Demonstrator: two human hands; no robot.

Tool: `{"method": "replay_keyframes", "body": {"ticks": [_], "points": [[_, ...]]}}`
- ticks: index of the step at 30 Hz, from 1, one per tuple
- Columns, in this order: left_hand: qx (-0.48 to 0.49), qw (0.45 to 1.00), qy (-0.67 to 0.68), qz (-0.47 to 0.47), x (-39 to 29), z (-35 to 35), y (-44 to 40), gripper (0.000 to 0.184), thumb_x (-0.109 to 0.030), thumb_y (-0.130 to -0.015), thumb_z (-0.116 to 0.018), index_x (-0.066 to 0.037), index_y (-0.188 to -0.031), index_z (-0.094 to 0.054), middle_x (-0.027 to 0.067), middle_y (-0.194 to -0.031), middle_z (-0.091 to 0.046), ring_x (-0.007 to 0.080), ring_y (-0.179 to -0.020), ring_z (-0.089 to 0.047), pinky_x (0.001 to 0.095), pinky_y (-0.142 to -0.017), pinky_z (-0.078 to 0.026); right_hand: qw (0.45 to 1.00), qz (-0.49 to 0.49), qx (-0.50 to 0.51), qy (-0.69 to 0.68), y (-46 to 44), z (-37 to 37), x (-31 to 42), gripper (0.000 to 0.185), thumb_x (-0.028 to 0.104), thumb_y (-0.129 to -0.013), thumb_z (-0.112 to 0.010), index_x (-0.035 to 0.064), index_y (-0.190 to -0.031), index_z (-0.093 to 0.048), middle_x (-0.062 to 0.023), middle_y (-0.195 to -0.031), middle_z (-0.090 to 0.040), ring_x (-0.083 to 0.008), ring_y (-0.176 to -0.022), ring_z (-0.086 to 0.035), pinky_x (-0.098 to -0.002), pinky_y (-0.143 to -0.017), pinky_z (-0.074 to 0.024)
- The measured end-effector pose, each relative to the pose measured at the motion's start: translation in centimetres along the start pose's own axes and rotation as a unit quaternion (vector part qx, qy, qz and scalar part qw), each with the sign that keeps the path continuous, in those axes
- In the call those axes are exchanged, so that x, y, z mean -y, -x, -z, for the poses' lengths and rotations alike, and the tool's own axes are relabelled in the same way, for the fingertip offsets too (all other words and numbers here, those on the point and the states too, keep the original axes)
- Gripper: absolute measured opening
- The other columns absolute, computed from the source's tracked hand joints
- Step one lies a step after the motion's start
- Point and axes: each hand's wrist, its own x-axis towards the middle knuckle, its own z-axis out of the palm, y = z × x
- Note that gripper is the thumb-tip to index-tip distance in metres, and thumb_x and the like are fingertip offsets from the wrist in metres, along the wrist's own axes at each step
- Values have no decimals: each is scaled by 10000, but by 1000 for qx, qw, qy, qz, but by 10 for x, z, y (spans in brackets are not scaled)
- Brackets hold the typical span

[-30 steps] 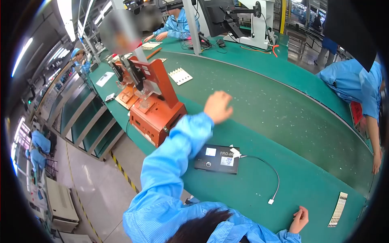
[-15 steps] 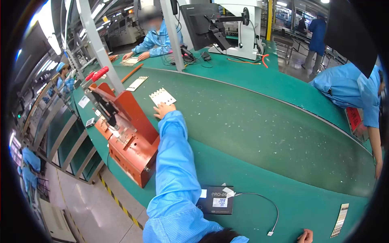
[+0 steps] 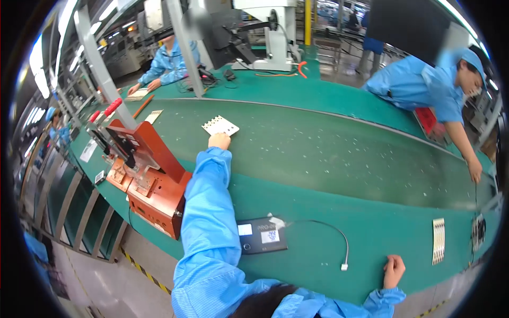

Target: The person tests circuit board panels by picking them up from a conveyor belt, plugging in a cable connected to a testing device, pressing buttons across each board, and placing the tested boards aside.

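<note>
My left hand (image 3: pixel 219 141) is at the near edge of a white panel (image 3: pixel 220 126) with dark marks, its fingers closed on that edge over the green belt. My right hand (image 3: pixel 393 271) rests with curled fingers on the green table near the front edge; whether anything is inside it is hidden. Between my arms lies a black box (image 3: pixel 261 236) with white labels and a thin cable ending in a white connector (image 3: pixel 344 267). To the right of my right hand lies a pale strip panel (image 3: pixel 438 241).
Left of my left arm stands an orange fixture (image 3: pixel 158 197) with red-handled clamps. Across the belt (image 3: pixel 318 143) a co-worker (image 3: pixel 419 87) reaches down at the right, and another (image 3: pixel 168 64) handles panels at the back left. A metal post (image 3: pixel 185 50) rises behind the belt.
My left hand has reached forward and left to the white panel and closed on it. The view has turned, and the right co-worker's head now shows.
</note>
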Motion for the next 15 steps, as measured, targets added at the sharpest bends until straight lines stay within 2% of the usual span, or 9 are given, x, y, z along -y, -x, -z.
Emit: {"method": "replay_keyframes", "body": {"ticks": [1, 3, 5, 7, 9, 11, 12, 14, 15], "points": [[-2, 1000, 5, -14, -13, 15, -2, 168, -129, -869, -523, -49, -948, -648, 78, -847, -695, 278, -801, -692, 397, -686, -562, 1000, 3, 3, 9, 0, 0, 1, 131, 34, -916, -514, -16, -859, -621, -26, -592, -537, -77, -493, -491, -235, -450, -363], [-118, 989, -46, -77, -34, 63, -7, 132, -145, -842, -558, -94, -875, -676, 72, -765, -687, 242, -741, -688, 385, -635, -545, 999, 16, 8, 28, 1, -1, -3, 125, 27, -911, -524, -22, -861, -628, -26, -610, -552, -78, -514, -506, -234, -463, -379], [-128, 990, -15, -56, -54, 107, -19, 94, -139, -840, -556, -88, -845, -635, 92, -758, -686, 252, -705, -690, 394, -594, -533, 999, 25, 10, 42, 1, -2, -4, 119, 26, -909, -531, -23, -876, -634, -22, -628, -562, -76, -539, -516, -226, -478, -386], [-170, 984, 47, -38, -70, 165, -20, 97, -149, -881, -538, -88, -835, -598, 104, -749, -688, 284, -679, -688, 411, -599, -534, 999, 21, 32, 23, 5, -4, 10, 124, 30, -910, -532, -18, -892, -645, -29, -641, -584, -78, -554, -532, -226, -482, -395], [-145, 973, 177, -11, -92, 242, -6, 177, -183, -943, -495, -62, -900, -618, 140, -780, -690, 314, -733, -688, 413, -634, -534, 995, -18, 83, -50, 15, -12, 31, 144, 57, -924, -531, -9, -921, -659, -44, -661, -612, -87, -570, -550, -229, -494, -414], [-211, 875, 420, -117, -110, 287, 9, 235, -226, -980, -475, -58, -1011, -637, 177, -869, -695, 309, -791, -692, 414, -687, -533, 971, -49, 180, -149, 24, -19, 46, 200, 139, -952, -532, 2, -1035, -652, -81, -751, -655, -114, -636, -589, -238, -557, -460], [-209, 868, 431, -127, -123, 309, 23, 235, -226, -980, -475, -58, -1011, -637, 177, -869, -695, 309, -791, -692, 414, -687, -533, 948, -48, 245, -198, 29, -21, 52, 268, 196, -968, -534, 8, -1128, -636, -110, -832, -685, -134, -692, -618, -245, -604, -490], [-191, 704, 635, -254, -156, 350, 65, 259, -233, -974, -516, -53, -1112, -639, 203, -942, -689, 285, -858, -695, 423, -740, -527, 846, -104, 325, -409, 40, -32, 84, 552, 397, -971, -520, 52, -1394, -436, -199, -1057, -668, -207, -871, -660, -272, -707, -513], [-211, 676, 644, -290, -172, 362, 87, 236, -215, -961, -547, -61, -1113, -640, 189, -948, -695, 287, -893, -693, 430, -772, -525, 762, -125, 367, -519, 43, -35, 94, 712, 504, -926, -523, 119, -1460, -250, -261, -1247, -503, -307, -1018, -610, -348, -812, -518]]}}
